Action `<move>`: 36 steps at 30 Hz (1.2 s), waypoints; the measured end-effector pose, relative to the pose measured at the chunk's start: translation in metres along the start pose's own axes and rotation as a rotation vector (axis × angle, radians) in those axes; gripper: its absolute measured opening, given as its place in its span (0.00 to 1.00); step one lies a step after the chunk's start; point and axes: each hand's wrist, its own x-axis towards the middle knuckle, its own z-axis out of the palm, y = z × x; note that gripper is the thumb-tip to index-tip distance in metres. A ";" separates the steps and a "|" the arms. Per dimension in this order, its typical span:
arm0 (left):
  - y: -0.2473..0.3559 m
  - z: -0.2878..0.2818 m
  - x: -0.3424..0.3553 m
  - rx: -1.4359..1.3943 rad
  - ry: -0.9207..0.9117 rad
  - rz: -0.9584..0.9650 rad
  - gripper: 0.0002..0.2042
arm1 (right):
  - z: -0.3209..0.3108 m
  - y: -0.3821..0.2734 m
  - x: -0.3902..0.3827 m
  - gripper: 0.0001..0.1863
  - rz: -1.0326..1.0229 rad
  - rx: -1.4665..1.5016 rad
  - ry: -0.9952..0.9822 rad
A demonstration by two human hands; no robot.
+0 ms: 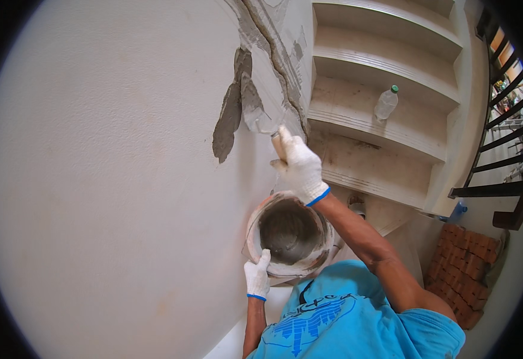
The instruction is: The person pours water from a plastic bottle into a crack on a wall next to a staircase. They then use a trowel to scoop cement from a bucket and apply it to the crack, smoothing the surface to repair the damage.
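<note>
Grips trowel (264,124) with closed fingers of right hand (301,164), at wall (124,179), just beside grey patch (228,127). Grasps bucket (252,238) of grey mortar (285,232) by rim with left hand (257,277), with thumb over edge.

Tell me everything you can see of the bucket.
The bucket is round and open-topped, pale with orange-tinged patches at the rim, and looks like plastic. Grey smears coat its rim and inner wall, and wet-looking grey paste lies inside. Its mouth faces the camera; whether it tilts is hard to tell. It is close beside the white wall, below the right hand in the picture. The gloved left hand grips its near-left rim, thumb over the edge.
</note>
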 end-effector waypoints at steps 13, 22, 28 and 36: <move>-0.013 -0.002 -0.001 -0.059 0.029 -0.001 0.21 | -0.022 -0.006 0.004 0.50 -0.030 0.073 0.052; -0.007 -0.003 -0.006 -0.009 0.046 -0.009 0.21 | -0.006 -0.004 0.038 0.49 -0.139 -0.098 0.143; -0.005 -0.004 -0.007 -0.016 0.068 -0.022 0.21 | 0.005 -0.003 0.044 0.50 -0.116 -0.153 0.170; -0.010 -0.005 0.000 -0.036 0.059 -0.016 0.21 | 0.008 0.008 0.062 0.48 -0.122 -0.139 0.193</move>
